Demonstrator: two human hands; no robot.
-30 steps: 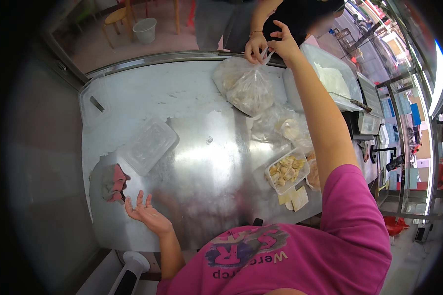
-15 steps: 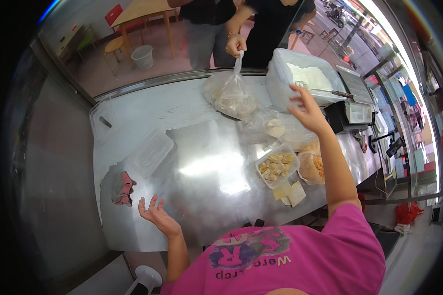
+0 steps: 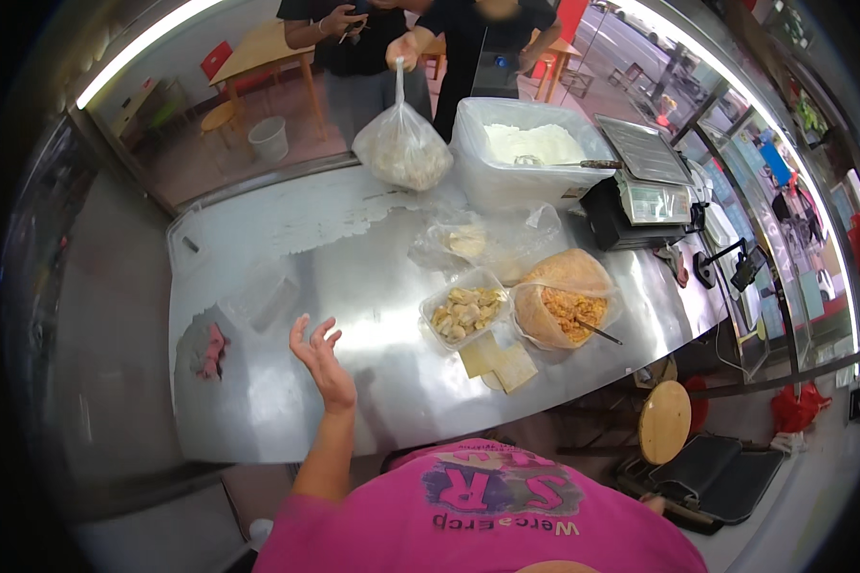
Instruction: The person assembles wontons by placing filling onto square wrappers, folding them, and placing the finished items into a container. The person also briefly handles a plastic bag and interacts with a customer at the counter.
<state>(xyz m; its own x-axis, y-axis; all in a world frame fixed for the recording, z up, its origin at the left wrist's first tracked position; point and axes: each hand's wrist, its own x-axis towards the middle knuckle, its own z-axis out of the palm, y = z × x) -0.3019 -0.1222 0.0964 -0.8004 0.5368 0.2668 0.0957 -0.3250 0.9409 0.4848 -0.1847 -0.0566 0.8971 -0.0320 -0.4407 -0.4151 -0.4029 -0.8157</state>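
My left hand (image 3: 325, 361) is raised over the steel table (image 3: 373, 401), palm up with the fingers apart, holding nothing. Of my right hand (image 3: 652, 502) only a bit of skin shows beside my pink shirt; its fingers are hidden. Right of my left hand, a clear plastic tub (image 3: 466, 310) holds pale folded dumplings. Beside it stands a bag of orange-brown filling (image 3: 566, 301) with a utensil handle sticking out. Square yellowish wrappers (image 3: 499, 365) lie just below the tub. Across the table, a person's hand (image 3: 406, 50) holds up a knotted clear bag (image 3: 403, 148) with pale contents.
A large clear bin of white flour (image 3: 535, 148) with a scoop stands at the back, beside a scale (image 3: 655, 202). Crumpled plastic bags (image 3: 506, 239) lie before it. A clear lid (image 3: 263, 301) and a pink cloth (image 3: 212, 351) are at left. Two people stand beyond the table.
My right arm has drawn back from the flour bin to my side. My left hand has moved slightly right and up. The other person has lifted the knotted bag off the table, leftward.
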